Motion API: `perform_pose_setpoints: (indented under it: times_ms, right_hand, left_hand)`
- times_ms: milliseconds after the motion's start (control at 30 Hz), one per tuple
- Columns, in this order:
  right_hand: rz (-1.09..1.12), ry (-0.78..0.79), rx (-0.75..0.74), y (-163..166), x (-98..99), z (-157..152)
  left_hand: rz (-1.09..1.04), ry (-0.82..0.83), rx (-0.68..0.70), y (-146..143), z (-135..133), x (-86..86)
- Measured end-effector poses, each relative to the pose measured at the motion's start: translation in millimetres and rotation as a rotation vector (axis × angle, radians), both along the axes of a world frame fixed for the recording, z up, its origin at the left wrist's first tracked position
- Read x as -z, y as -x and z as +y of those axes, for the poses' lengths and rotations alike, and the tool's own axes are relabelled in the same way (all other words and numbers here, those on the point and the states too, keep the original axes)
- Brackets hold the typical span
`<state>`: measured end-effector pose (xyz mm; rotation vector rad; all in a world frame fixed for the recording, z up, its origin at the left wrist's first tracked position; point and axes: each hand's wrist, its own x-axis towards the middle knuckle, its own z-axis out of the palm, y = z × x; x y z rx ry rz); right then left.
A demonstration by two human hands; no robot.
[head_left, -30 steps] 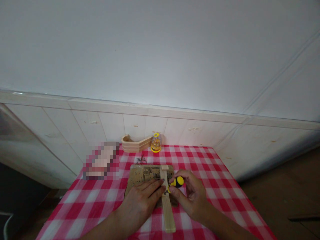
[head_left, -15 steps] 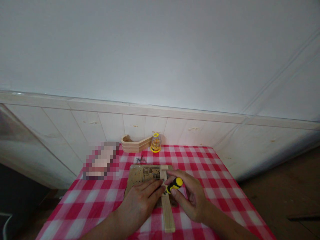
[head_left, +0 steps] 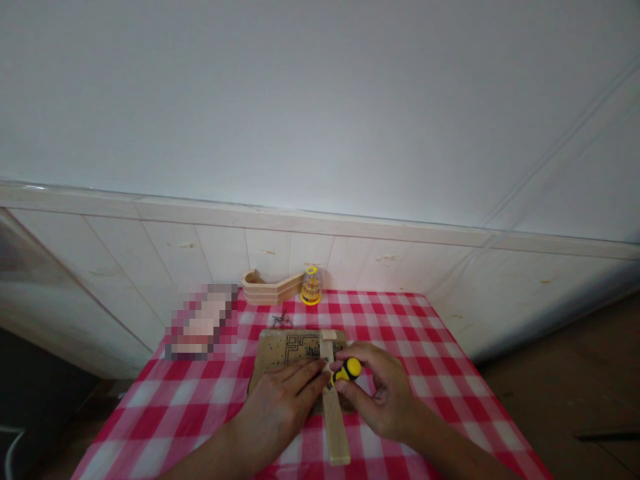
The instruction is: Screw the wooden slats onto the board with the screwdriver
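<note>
A pale wooden strip [head_left: 337, 433] with a small block at its far end lies lengthwise across a brown cardboard sheet [head_left: 273, 347] printed with black marks. My left hand [head_left: 283, 397] rests with its fingers stretched out, their tips touching the left side of the strip; its thumb is hidden. My right hand [head_left: 387, 393] has its fingers closed round a short yellow-and-black screwdriver [head_left: 350, 371]. The screwdriver leans over the strip, its working end low beside the left fingertips. Small dark spots show on the strip there, too small to name.
Dark screws or nails [head_left: 281, 320] lie in a small heap beyond the cardboard. Further back stand a curved wooden piece [head_left: 267, 292] and a clear, yellow-based container of bits [head_left: 312, 287]. A blurred-out item [head_left: 205, 323] lies left on the checked tablecloth [head_left: 425, 340], against a panelled wall.
The screwdriver handle and the fingers of my right hand have shifted slightly, the handle's end moving a little left and down. My left hand and the wooden strip stay in place.
</note>
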<state>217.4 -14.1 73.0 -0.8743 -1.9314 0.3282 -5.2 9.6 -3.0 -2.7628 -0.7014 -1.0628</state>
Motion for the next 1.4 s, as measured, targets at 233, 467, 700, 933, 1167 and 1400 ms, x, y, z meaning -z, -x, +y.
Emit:
perform_pose_setpoints:
  times_ms: [233,467,700,933,1167,1400]
  right_hand:
    - [0.014,0.026,0.019,-2,9.1,1]
    - [0.04,0.054,0.053,-3,14.6,1]
    - [0.086,0.077,0.047,0,13.4,2]
    - [0.111,0.128,0.048,0,13.2,1]
    - [0.251,0.16,0.086,0,15.8,5]
    - [0.362,0.263,0.205,3,18.7,13]
  left_hand:
    - [0.024,-0.008,0.003,1,-2,-6.7]
    - [0.006,-0.017,-0.015,0,-2,-3.6]
    - [0.011,-0.011,-0.011,0,-3,-7.7]
    - [0.006,0.009,-0.043,0,-4,-2.1]
    - [0.006,0.033,-0.031,0,-4,-0.7]
    - [0.031,0.007,0.002,2,-1,-0.3]
